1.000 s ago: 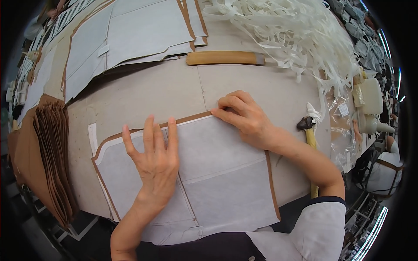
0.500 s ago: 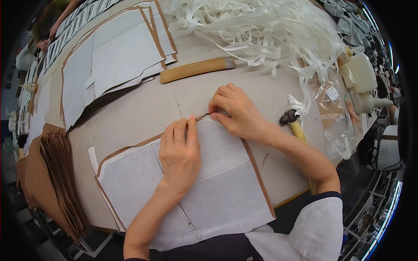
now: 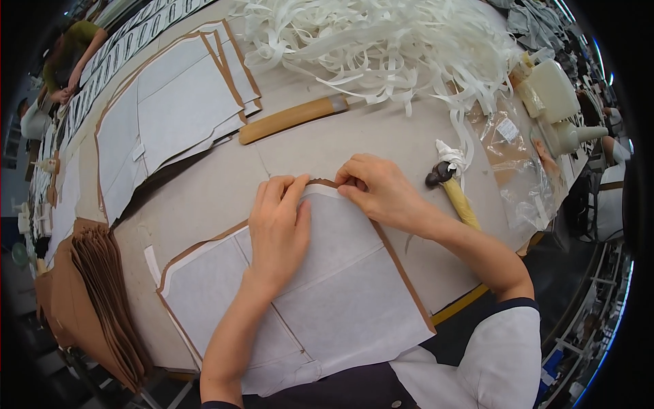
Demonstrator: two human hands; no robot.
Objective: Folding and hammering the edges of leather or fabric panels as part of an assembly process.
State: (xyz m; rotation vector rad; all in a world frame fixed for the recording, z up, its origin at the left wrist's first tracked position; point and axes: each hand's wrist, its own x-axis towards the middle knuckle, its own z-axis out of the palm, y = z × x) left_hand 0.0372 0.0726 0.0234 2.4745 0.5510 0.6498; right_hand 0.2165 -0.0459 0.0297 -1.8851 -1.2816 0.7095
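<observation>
A panel with pale grey-white backing and a narrow brown border [image 3: 340, 293] lies in front of me, its near end against my body. My left hand [image 3: 278, 225] rests on it with fingers stretched toward the far edge and the thumb apart. At the far right corner my right hand [image 3: 381, 192] pinches the brown edge between thumb and forefinger. Between the two hands the brown edge strip [image 3: 321, 182] shows small notches, with a white band just inside it.
A hammer [image 3: 449, 185] lies right, near a glue bottle [image 3: 562, 138] and clear plastic bag [image 3: 507, 160]. White tape strips [image 3: 381, 48] heap at the back beside a wooden stick [image 3: 293, 119]. More panels [image 3: 180, 88] lie far left; folded brown pieces [image 3: 102, 293] hang at left. Another person [image 3: 75, 58] works beyond.
My right hand has shifted slightly down and right along the edge. My left thumb now stands apart from the fingers. The edge between my hands looks flatter. The whole view has shifted a little.
</observation>
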